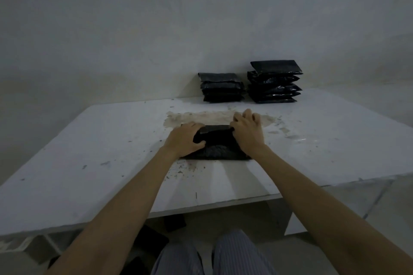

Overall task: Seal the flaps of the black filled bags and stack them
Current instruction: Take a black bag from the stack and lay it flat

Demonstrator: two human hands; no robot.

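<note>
My left hand (185,139) and right hand (247,130) both grip the black bag (218,147), fingers curled over its far edge. Bag lies flat on the table (89,152). Two stacks (273,82) stand behind.

Black filled bag (220,147) on the table, glossy, flap strip (215,128) greyer. Two stacks of bags at the back, left stack (221,87) and right stack (275,82), all black with shiny highlights. Table top (100,152) white, with a brown-beige stain patch (201,118) and dark specks. Wall (156,29) off-white. Trousers (234,252) grey, thin vertical stripes.
</note>
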